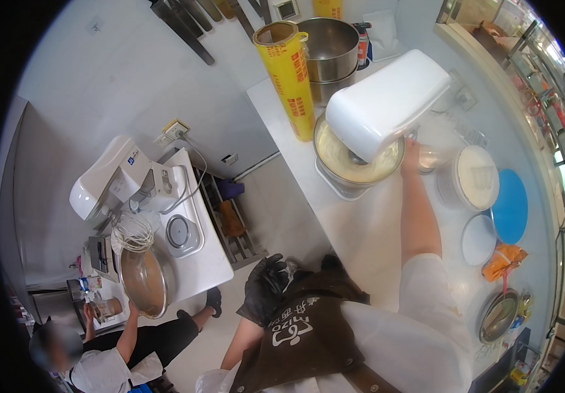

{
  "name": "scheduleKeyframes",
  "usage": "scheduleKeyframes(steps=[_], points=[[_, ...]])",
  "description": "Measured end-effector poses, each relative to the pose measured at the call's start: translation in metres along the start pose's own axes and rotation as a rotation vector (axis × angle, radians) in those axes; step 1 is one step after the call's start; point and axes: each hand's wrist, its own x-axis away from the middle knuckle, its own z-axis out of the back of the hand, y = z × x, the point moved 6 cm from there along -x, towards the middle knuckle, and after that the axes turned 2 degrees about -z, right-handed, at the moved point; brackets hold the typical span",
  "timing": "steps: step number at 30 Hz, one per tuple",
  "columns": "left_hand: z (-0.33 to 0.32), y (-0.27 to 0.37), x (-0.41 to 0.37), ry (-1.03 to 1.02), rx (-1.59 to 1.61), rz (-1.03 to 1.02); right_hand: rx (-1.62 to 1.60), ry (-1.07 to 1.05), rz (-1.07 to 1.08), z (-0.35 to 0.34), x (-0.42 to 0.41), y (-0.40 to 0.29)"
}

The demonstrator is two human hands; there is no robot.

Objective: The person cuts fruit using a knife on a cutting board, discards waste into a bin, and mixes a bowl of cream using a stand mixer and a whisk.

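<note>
My left hand (264, 285), in a black glove, is held near the brown apron (312, 329) with curled fingers; something pale and shiny beside it is unclear. My bare right hand (411, 151) reaches to the side of a white stand mixer (388, 103), its fingers partly hidden. Under the mixer head, a steel bowl (318, 156) contains pale yellow cream or batter (346, 164), with part of the beater visible. To the right of my right forearm stands a clear tub (447, 184) of a pale substance.
A yellow film roll (287, 83) and stacked steel bowls (326, 61) stand behind the mixer. Blue (509, 206) and translucent (479, 239) discs, an orange bag (503, 262) and a steel bowl (498, 314) line the right. At left, a co-worker (101, 368) holds a large bowl (147, 280) beside another mixer (130, 172).
</note>
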Motion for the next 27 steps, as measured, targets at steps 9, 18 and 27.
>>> scheduleKeyframes(steps=[9,18,27], points=[[0.004,0.001,0.004,0.035,0.011,-0.017,-0.017,-0.024,-0.066,-0.015,0.012,-0.003],[0.001,0.001,0.004,0.044,0.005,-0.019,-0.011,-0.01,0.01,-0.011,0.002,0.006],[0.003,0.002,0.003,0.01,-0.015,-0.007,0.059,0.06,0.01,0.001,0.001,-0.002]])
